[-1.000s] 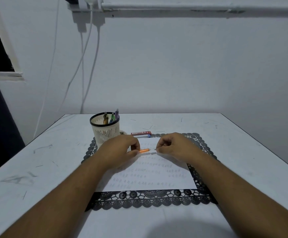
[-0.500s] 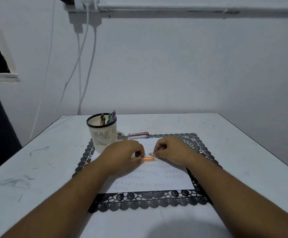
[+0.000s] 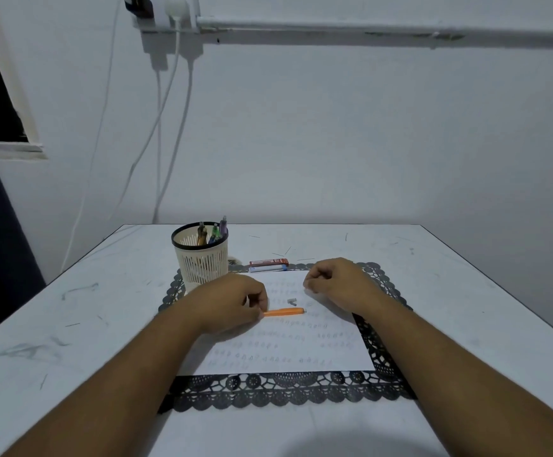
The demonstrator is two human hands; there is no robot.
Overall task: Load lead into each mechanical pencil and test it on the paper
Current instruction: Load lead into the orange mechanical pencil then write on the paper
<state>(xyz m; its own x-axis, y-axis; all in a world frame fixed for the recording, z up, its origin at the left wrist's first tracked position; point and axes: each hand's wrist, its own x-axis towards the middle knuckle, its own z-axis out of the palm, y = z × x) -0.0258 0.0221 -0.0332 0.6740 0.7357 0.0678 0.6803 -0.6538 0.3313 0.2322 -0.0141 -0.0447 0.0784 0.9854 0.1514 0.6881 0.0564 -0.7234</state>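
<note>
1. Since half a second ago the right hand (image 3: 337, 282) has drawn back from the orange mechanical pencil (image 3: 284, 312) toward the far right part of the paper (image 3: 288, 344), and a small grey cap (image 3: 291, 301) now lies on the sheet where the two hands had met.
2. Now the orange mechanical pencil lies nearly flat across the paper, its slim body running left to right, with a pale tip at the right end.
3. Its left end is pinched in the fingers of the left hand (image 3: 232, 301), which rests on the sheet.
4. Well apart from the pencil, the right hand has its fingers curled in; whether they pinch anything is too small to tell.
5. Just beyond the pencil's right end sits the grey cap, not touching it.
6. Faint rows of small pencilled marks cover the white paper, which lies on a black lace-edged mat (image 3: 288, 390).
7. At the mat's far edge lie two lead cases (image 3: 268, 265), one red, one blue and white, side by side.
8. Left of them stands a cream mesh pencil cup (image 3: 201, 262) with a black rim, holding several pencils (image 3: 214, 230).
9. Everything sits on a scuffed white tabletop (image 3: 87, 324).
</note>
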